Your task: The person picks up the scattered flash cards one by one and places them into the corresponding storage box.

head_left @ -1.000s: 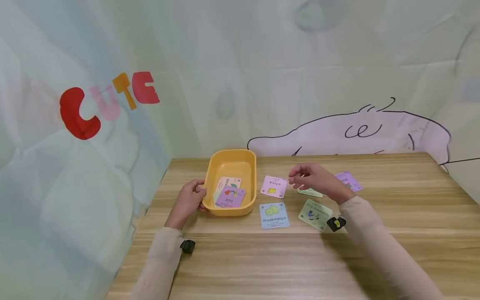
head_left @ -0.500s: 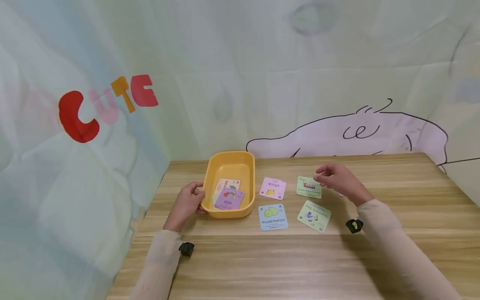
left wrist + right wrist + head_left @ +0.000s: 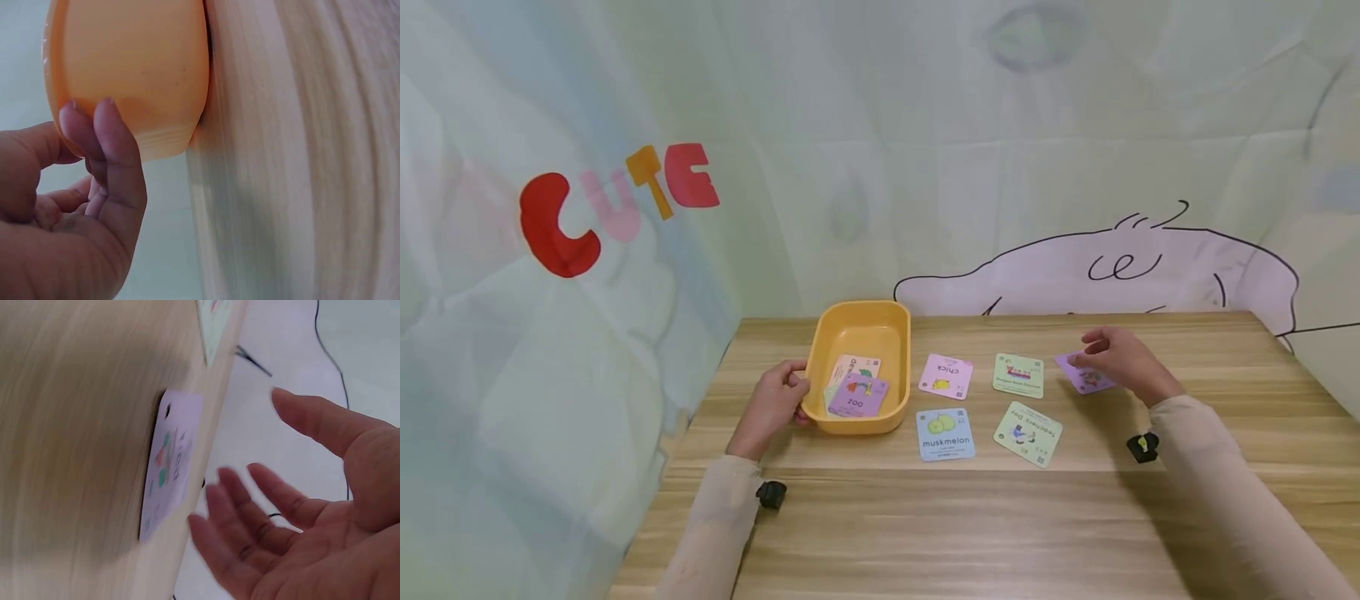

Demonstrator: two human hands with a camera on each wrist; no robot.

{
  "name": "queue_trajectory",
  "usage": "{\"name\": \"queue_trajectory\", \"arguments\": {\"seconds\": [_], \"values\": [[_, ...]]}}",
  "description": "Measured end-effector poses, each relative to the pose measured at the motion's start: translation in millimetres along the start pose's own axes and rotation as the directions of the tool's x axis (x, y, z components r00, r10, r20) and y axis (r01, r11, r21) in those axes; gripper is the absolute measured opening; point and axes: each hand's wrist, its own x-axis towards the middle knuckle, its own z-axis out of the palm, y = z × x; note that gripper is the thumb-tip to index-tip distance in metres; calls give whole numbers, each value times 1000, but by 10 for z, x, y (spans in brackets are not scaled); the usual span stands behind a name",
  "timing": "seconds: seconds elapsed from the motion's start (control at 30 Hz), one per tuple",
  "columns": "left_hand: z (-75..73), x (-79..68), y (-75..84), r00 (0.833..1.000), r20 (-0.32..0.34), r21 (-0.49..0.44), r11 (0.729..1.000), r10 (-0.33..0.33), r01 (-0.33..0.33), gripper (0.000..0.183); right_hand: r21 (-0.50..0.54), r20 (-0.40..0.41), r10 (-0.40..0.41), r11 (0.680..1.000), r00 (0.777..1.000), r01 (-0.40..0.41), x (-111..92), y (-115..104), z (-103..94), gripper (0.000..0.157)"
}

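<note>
My left hand (image 3: pixel 772 407) holds the yellow plastic tray (image 3: pixel 898 367) by its left rim. In the left wrist view two fingers (image 3: pixel 115 137) lie on the outside of the tray wall, with the thumb at the rim. A purple "zoo" card (image 3: pixel 865 396) lies in the tray over a peach-coloured card (image 3: pixel 867 363). Above a purple card (image 3: pixel 1093 381) at the right is my right hand (image 3: pixel 1123 360). The right wrist view shows its fingers (image 3: pixel 234 550) loosely spread and apart from that purple card (image 3: pixel 170 462), whose word is blurred.
Between tray and right hand lie a pink "chick" card (image 3: pixel 945 377), a blue "muskmelon" card (image 3: pixel 946 434), a green dragon boat card (image 3: pixel 1018 376) and a green "Teachers' Day" card (image 3: pixel 1028 434). A printed curtain (image 3: pixel 820 167) hangs behind the wooden table (image 3: pixel 880 533).
My right hand has moved rightward from beside the chick card, past the dragon boat card, to the purple card. The left hand and tray stay put.
</note>
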Motion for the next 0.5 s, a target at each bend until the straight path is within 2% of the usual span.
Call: {"name": "queue_trajectory", "arguments": {"seconds": [0.3, 0.5], "values": [[-6, -4, 18, 1000, 6, 1, 1000, 2, -2, 42, -193, 7, 61, 980, 998, -58, 62, 148, -71, 95], [-7, -18, 25, 1000, 5, 0, 1000, -4, 4, 42, -286, -22, 98, 953, 995, -100, 97, 180, -16, 79]]}}
